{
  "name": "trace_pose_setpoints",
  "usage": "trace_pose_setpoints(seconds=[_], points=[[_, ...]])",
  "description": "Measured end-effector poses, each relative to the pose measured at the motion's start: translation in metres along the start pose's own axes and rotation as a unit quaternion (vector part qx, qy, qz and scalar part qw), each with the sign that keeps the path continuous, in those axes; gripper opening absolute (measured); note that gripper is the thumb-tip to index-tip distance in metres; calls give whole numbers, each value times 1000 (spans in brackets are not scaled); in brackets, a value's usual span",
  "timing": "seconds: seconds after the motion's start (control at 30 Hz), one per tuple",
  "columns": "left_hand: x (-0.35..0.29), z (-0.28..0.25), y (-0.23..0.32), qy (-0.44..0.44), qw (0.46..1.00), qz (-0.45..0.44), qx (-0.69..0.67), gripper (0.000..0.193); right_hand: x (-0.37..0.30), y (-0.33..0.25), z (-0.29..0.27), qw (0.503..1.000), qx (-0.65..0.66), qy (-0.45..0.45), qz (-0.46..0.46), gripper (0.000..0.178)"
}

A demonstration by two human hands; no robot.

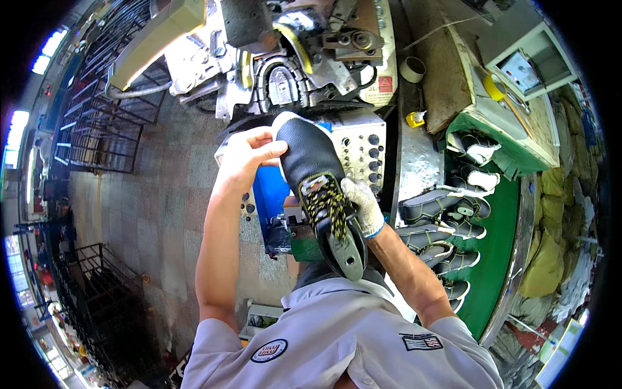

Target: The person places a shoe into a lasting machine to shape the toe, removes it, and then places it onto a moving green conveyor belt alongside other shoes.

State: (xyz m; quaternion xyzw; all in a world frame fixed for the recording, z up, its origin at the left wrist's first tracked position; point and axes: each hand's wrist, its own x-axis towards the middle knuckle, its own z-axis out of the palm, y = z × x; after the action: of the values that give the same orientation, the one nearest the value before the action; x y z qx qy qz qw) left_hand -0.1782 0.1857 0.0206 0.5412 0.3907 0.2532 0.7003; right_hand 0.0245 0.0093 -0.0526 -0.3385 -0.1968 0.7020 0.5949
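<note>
Between my hands is a black leather shoe upper (310,150) with yellow-and-black laces, stretched over a grey-green shoe last (346,254). Its toe points away from me, toward the machine, and its heel end is close to my body. My bare left hand (251,155) grips the pale edge at the toe's left side, thumb on top. My right hand (364,206), in a white knit glove, holds the shoe's right side near the ankle opening; some of its fingers are hidden beneath. Just beyond the toe stands a shoe-lasting machine (283,87) with a curved metal clamp.
Several shoe uppers on lasts (431,206) lie on a green conveyor (495,240) to my right. A control panel (363,146) with black knobs sits below the machine. A yellow bottle (416,118) and a tape roll (413,69) rest on the right ledge. Metal racks (103,129) stand at left.
</note>
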Motion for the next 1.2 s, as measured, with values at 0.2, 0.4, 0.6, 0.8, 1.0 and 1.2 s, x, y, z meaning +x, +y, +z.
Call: trace_pose_setpoints(seconds=[0.2, 0.4, 0.6, 0.8, 1.0, 1.2], points=[[22, -6, 1, 165, 970, 15, 179, 22, 40, -10, 2, 986, -148, 79, -22, 25], [55, -15, -16, 255, 946, 71, 188, 25, 81, -2, -13, 960, -229, 95, -130, 55], [73, -28, -35, 173, 978, -1, -121, 20, 113, -19, 6, 985, -100, 114, -78, 60], [104, -40, -26, 240, 969, 47, -24, 22, 138, -13, 8, 977, -42, 198, -70, 61], [108, -23, -17, 299, 950, 82, -41, 27, 150, -17, 18, 974, -23, 196, -113, 51], [94, -17, -48, 325, 921, 99, -192, 47, 168, -3, 26, 953, -81, 234, -172, 53]])
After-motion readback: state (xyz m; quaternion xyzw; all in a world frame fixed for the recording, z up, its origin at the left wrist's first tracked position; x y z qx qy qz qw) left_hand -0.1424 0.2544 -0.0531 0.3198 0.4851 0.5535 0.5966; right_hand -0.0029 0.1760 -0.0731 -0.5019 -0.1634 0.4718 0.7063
